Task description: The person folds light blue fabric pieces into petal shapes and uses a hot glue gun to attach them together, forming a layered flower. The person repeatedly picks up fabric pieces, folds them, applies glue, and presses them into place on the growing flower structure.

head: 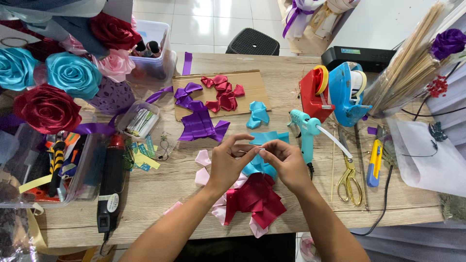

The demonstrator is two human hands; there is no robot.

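My left hand [229, 162] and my right hand [285, 162] meet fingertip to fingertip over the wooden table [160, 194], pinching something very small between them that I cannot make out. Under my hands lie turquoise ribbon pieces [262, 145], a pile of dark red ribbon pieces [256, 199] and pale pink ribbon pieces [203, 167]. A turquoise glue gun [306, 131] stands just right of my right hand.
Purple ribbon [196, 116] and red ribbon pieces [223, 94] lie on a cardboard sheet [252, 87]. Tape dispensers, red [314, 94] and blue [347, 92], gold scissors [348, 177] and a yellow utility knife [374, 162] sit at right. Satin roses [46, 106] and tool boxes [58, 165] stand at left.
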